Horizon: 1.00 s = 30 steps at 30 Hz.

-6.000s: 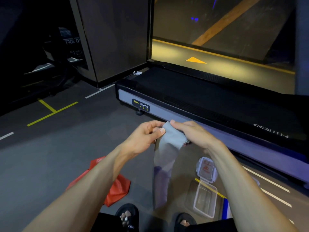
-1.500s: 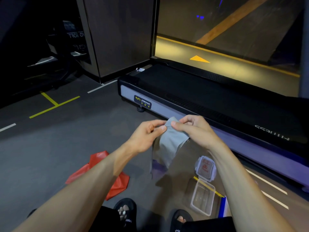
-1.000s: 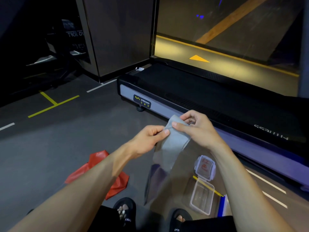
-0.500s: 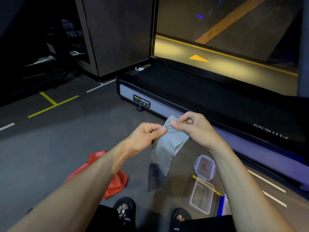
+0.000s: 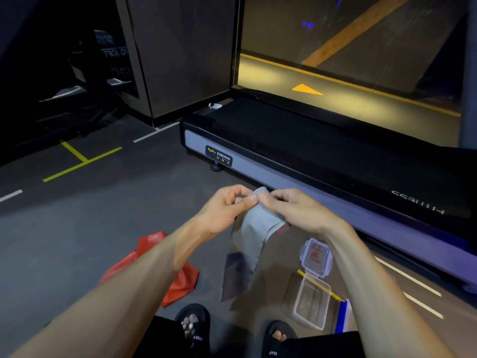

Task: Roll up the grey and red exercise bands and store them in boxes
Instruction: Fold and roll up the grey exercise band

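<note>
The grey band [image 5: 254, 228] was held in the air in front of the person, above the floor [image 5: 103, 215]. Its upper edge was pinched by the left hand [image 5: 227, 208] between thumb and forefinger, and by the right hand [image 5: 296, 209] in the same manner, with the two sets of fingertips brought almost together. The remainder of the band was left hanging loosely downward between the forearms, its lower end suspended above the sandalled feet [image 5: 193, 324].

The red band [image 5: 178, 280] was left crumpled on the floor, below the left forearm and partly hidden by it. A clear plastic box [image 5: 311, 303] was placed open on the floor beside the right forearm, with its lid [image 5: 316, 257] lying just beyond it. A treadmill [image 5: 309, 151] was positioned beyond the hands.
</note>
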Motion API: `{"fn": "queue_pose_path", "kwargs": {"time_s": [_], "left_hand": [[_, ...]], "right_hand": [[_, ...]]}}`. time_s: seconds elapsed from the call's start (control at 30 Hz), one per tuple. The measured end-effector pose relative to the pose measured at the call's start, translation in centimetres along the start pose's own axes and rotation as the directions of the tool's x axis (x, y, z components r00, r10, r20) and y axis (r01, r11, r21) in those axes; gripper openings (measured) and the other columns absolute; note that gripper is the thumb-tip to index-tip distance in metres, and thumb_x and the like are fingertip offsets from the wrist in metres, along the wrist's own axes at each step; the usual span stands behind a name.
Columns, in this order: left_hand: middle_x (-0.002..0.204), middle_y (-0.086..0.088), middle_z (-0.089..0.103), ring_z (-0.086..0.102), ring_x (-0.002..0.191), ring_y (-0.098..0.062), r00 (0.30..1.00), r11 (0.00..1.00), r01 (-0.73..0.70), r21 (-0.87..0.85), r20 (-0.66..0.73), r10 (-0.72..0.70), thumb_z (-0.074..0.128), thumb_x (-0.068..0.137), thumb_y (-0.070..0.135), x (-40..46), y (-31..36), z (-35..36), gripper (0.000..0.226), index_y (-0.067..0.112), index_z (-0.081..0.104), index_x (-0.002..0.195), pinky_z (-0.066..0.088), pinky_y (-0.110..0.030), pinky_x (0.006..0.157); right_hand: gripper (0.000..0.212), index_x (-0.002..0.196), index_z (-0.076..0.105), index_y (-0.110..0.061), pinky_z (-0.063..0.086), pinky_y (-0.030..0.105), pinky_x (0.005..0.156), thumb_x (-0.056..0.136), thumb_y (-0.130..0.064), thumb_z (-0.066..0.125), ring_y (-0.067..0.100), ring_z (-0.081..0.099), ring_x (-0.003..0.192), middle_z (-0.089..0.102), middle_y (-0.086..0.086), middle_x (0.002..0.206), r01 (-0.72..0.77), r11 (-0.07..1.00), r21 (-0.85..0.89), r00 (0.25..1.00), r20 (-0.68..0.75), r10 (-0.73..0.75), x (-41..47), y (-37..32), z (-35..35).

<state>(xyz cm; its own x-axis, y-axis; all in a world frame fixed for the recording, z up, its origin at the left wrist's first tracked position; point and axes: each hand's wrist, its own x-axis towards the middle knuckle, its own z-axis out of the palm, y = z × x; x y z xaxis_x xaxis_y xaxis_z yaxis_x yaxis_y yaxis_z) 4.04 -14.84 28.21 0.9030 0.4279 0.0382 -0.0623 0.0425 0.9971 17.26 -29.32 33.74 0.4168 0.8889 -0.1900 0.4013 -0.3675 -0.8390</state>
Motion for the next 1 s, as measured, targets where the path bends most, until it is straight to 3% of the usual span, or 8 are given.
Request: {"fn": "queue_pose_path", "kwargs": {"time_s": [0.13, 0.2, 0.27, 0.37, 0.6, 0.77, 0.9, 1.0], "left_hand": [[0.087, -0.008, 0.074, 0.070, 0.077, -0.012, 0.998, 0.998, 0.030, -0.063, 0.059, -0.026, 0.060, 0.098, 0.025, -0.2, 0.1, 0.2, 0.026, 0.009, 0.064, 0.119, 0.054, -0.024, 0.071], [0.098, -0.012, 0.070, 0.065, 0.092, -0.019, 0.991, 0.998, 0.038, -0.055, 0.126, -0.031, 0.064, 0.097, 0.033, -0.2, -0.1, -0.1, 0.036, 0.017, 0.062, 0.130, 0.051, -0.032, 0.083], [0.100, -0.007, 0.067, 0.059, 0.095, -0.015, 0.988, 1.000, 0.007, -0.015, 0.157, -0.005, 0.065, 0.098, 0.027, -0.3, -0.3, -0.5, 0.036, 0.016, 0.062, 0.132, 0.046, -0.028, 0.085], [0.112, -0.003, 0.071, 0.065, 0.105, -0.011, 0.987, 0.996, -0.028, 0.079, 0.163, 0.015, 0.067, 0.096, 0.006, -0.3, -0.7, -1.0, 0.031, 0.005, 0.063, 0.126, 0.051, -0.025, 0.092], [0.109, -0.010, 0.074, 0.068, 0.101, -0.015, 0.987, 0.986, -0.047, 0.161, 0.158, 0.021, 0.058, 0.101, 0.007, -0.4, -0.8, -1.1, 0.018, -0.001, 0.068, 0.113, 0.054, -0.033, 0.096], [0.101, -0.013, 0.069, 0.064, 0.095, -0.022, 0.990, 0.991, -0.018, 0.132, 0.144, -0.001, 0.053, 0.105, 0.011, -0.4, -0.4, -1.3, 0.021, -0.003, 0.068, 0.109, 0.051, -0.051, 0.096], [0.094, -0.011, 0.069, 0.062, 0.089, -0.023, 0.987, 0.994, 0.011, 0.104, 0.161, -0.027, 0.056, 0.103, 0.021, -0.3, -0.1, -1.5, 0.019, 0.011, 0.071, 0.098, 0.051, -0.045, 0.089], [0.089, -0.014, 0.067, 0.060, 0.084, -0.026, 0.987, 0.996, 0.019, 0.090, 0.157, -0.033, 0.057, 0.102, 0.022, -0.3, -0.1, -1.6, 0.020, 0.011, 0.071, 0.093, 0.049, -0.044, 0.083]], "right_hand": [[0.031, 0.088, 0.071, -0.022, 0.041, 0.030, 0.063, 0.087, -0.054, 0.073, 0.005, 0.053, 0.062, 0.061, -0.012, 0.068, 0.056, 0.988, -0.142, 0.989, -0.125, -0.074, 0.2, 0.2, -0.5], [0.023, 0.092, 0.071, -0.028, 0.045, 0.029, 0.067, 0.086, -0.049, 0.075, 0.005, 0.060, 0.071, 0.068, -0.011, 0.079, 0.089, 0.968, -0.236, 0.976, -0.174, -0.132, 0.1, 0.0, -0.7], [0.020, 0.099, 0.071, -0.029, 0.049, 0.031, 0.074, 0.086, -0.044, 0.076, 0.006, 0.064, 0.083, 0.071, -0.010, 0.089, 0.143, 0.946, -0.291, 0.958, -0.201, -0.206, -0.1, -0.3, -0.9], [0.024, 0.107, 0.071, -0.029, 0.048, 0.029, 0.080, 0.085, -0.039, 0.078, 0.006, 0.063, 0.093, 0.069, -0.012, 0.101, 0.188, 0.922, -0.339, 0.925, -0.253, -0.282, -0.2, -0.8, -1.2], [0.042, 0.118, 0.067, -0.030, 0.047, 0.027, 0.088, 0.081, -0.043, 0.081, 0.006, 0.061, 0.102, 0.067, -0.012, 0.108, 0.159, 0.926, -0.343, 0.912, -0.309, -0.271, 0.2, -1.4, -1.6], [0.032, 0.103, 0.066, -0.027, 0.046, 0.022, 0.073, 0.080, -0.043, 0.082, 0.002, 0.060, 0.087, 0.066, -0.012, 0.095, 0.114, 0.947, -0.300, 0.913, -0.344, -0.219, 0.3, -1.6, -2.1], [0.026, 0.099, 0.068, -0.028, 0.049, 0.027, 0.079, 0.083, -0.045, 0.079, 0.005, 0.063, 0.091, 0.068, -0.010, 0.097, 0.098, 0.958, -0.270, 0.922, -0.337, -0.189, 0.6, -1.4, -2.3], [0.022, 0.099, 0.070, -0.028, 0.050, 0.034, 0.085, 0.090, -0.048, 0.071, 0.009, 0.064, 0.095, 0.070, -0.009, 0.099, 0.091, 0.960, -0.267, 0.940, -0.294, -0.171, 0.9, -1.0, -2.1]]}}
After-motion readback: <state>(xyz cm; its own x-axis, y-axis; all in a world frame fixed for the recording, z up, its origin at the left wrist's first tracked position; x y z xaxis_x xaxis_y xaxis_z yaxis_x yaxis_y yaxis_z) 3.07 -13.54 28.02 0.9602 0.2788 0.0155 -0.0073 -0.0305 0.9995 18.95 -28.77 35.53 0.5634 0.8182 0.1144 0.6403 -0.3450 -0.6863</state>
